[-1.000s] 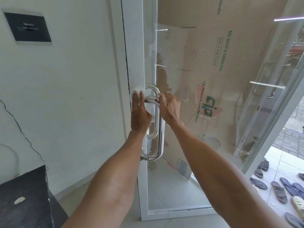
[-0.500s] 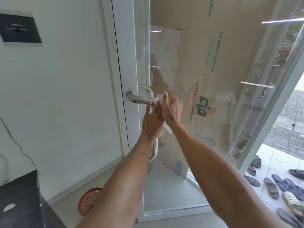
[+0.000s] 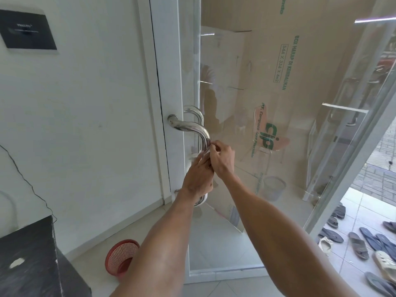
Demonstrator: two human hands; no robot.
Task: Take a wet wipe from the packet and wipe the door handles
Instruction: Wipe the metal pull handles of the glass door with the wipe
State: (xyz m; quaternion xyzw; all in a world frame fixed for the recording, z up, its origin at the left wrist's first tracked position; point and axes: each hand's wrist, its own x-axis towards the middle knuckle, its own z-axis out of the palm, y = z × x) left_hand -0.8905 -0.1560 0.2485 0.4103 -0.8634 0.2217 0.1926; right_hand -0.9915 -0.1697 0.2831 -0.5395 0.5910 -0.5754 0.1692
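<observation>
A shiny steel pull handle (image 3: 194, 127) curves out from the white frame of a glass door (image 3: 246, 103) and runs down its edge. My left hand (image 3: 198, 179) and my right hand (image 3: 221, 156) meet in front of the handle's upper shaft, just below its bend. Between their fingertips is a small white wet wipe (image 3: 205, 151), mostly hidden by the fingers and pressed near the steel. A second handle (image 3: 196, 113) shows behind the glass. The wipe packet is not in view.
A white wall with a black plaque (image 3: 27, 31) is on the left. A dark countertop (image 3: 27, 260) fills the lower left, a red mesh basket (image 3: 122, 257) sits on the floor beside it. Cardboard boxes (image 3: 289, 71) stand behind the glass. Sandals (image 3: 364, 241) lie outside at right.
Both hands left the handle's top bar and slid down to its shaft, coming together around the wipe. The view shifted, bringing the red basket into sight.
</observation>
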